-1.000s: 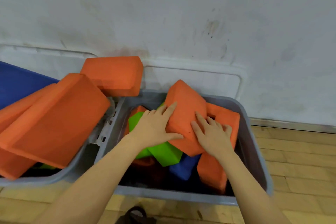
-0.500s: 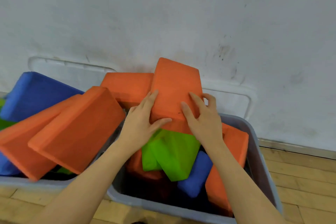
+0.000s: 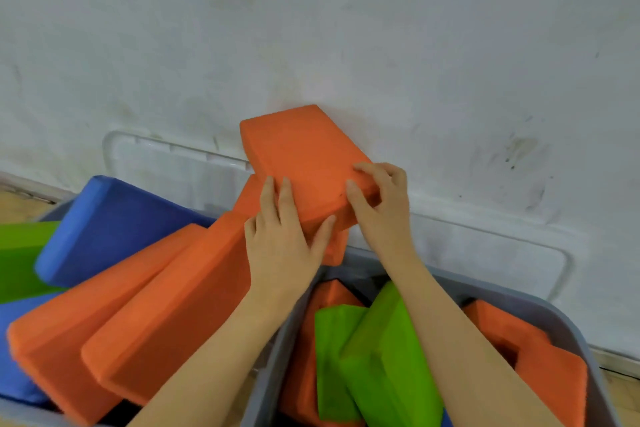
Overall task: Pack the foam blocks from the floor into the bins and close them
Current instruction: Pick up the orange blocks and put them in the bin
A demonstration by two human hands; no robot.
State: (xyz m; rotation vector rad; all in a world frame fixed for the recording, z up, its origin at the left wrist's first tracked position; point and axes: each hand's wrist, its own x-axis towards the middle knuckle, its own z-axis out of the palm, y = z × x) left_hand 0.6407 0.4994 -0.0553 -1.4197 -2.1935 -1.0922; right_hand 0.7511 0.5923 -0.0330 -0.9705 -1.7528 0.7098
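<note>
Both hands on one orange foam block, which we see raised above the two bins and close to the white wall. Left hand lies on the block's near left corner, fingers stretched flat over its top face, thumb hooked along the near edge. Right hand grips the near right corner, fingers curled over the top and side. The block is tilted, its far end higher and pointing toward the wall. Below it sits a second orange block, partly hidden by the left hand. The left bin is heaped past its rim: two long orange blocks lie side by side, slanting up to the right, with a blue block behind them and a green block at the far left edge. The right grey bin holds two green blocks standing on end, with orange blocks beside them to the right and behind. Two clear lids lean against the wall behind the bins. We note a strip of wooden floor at the lower right.
</note>
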